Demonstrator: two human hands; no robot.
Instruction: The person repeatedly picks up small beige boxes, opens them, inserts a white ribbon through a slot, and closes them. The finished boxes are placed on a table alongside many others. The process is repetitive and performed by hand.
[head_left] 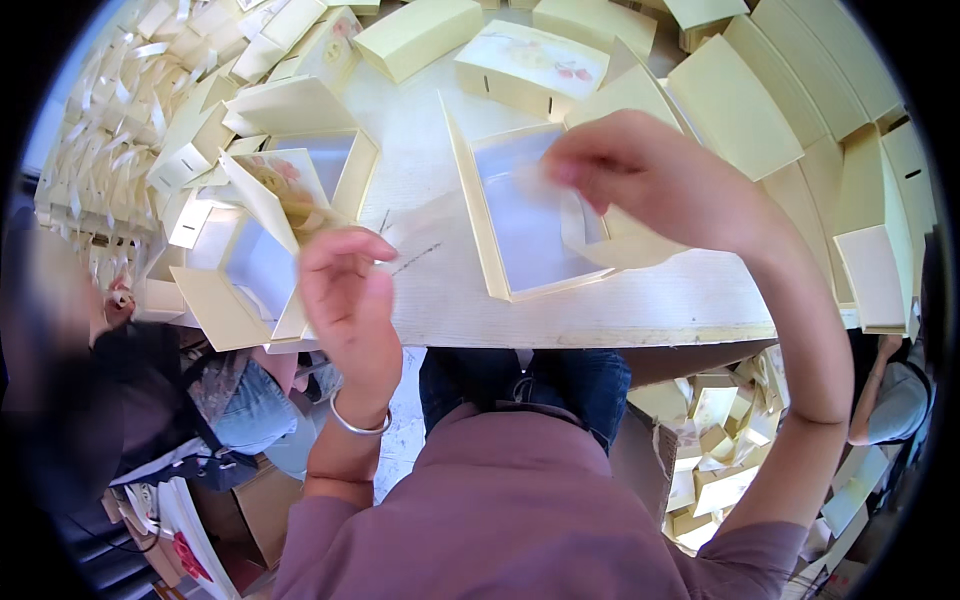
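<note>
In front of me an open cream gift box [494, 265] lies on the table, its inside pale blue. Over its right side is my right hand [625, 165], fingers pinched on a pale ribbon [640, 252] that loops down across the box's near right corner. The fingertips are smeared by motion. My left hand [350, 285], a silver bangle on its wrist, hovers by another open cream box [215, 310] at the left. Its fingers are bent and apart from the thumb, with nothing plainly between them. A faint blurred strip crosses the table between both hands.
The white table [620, 325] ends near my waist. Closed cream boxes [735, 105] line its far and right sides. Many ribbons [120, 120] hang at the far left. A carton of boxes [720, 440] stands low at the right. Other people [240, 400] sit on both sides.
</note>
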